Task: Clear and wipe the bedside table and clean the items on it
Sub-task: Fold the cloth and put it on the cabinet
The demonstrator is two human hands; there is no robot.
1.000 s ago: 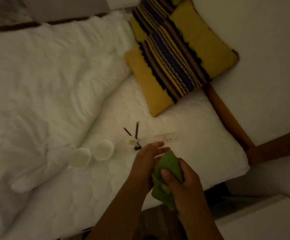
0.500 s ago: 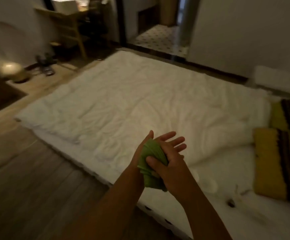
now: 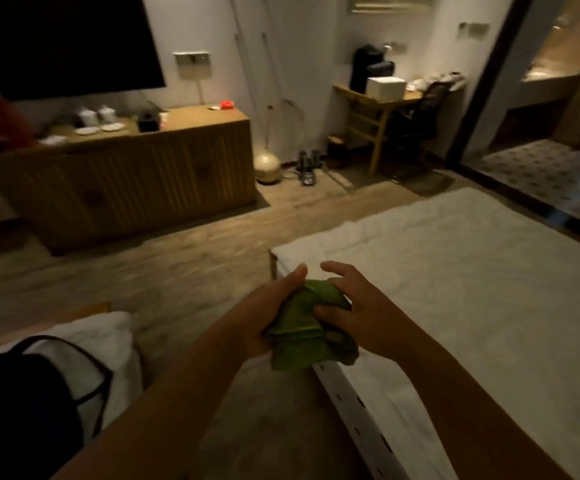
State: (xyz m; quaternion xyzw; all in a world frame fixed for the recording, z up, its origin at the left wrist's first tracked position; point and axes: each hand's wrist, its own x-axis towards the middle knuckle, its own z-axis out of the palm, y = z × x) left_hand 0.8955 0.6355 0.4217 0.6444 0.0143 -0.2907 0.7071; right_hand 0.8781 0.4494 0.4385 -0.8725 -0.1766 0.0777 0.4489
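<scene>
Both on cloth: left hand gripping bunch, right hand pinching top, fingers half spread. Better folded into flat clean pad before wiping.

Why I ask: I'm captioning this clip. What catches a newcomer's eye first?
The green cloth, bunched at centre between both hands: the left hand holds it, the right hand pinches its top. Right of them spreads the white bed; a wooden sideboard stands along the far wall, left.
</scene>
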